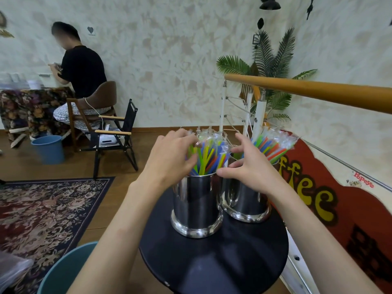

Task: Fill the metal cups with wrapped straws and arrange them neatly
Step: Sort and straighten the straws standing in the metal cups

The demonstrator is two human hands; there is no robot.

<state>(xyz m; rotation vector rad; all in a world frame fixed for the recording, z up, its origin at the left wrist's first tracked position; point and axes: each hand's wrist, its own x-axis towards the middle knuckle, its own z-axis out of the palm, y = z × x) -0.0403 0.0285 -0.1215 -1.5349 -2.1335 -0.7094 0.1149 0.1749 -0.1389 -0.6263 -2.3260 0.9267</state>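
Black table point(214, 268): upright straws point(209, 154), tips fanned.

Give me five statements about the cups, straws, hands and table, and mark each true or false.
1. Two metal cups stand on the round black table. True: the left cup and the right cup stand side by side.
2. The right cup is empty. False: it holds a bundle of wrapped straws.
3. Both hands are at the straws in the left cup. True: the left hand and the right hand flank that bundle.
4. The left cup lies on its side. False: it stands upright.
5. The straws are all white. False: they are green, blue, orange and yellow.
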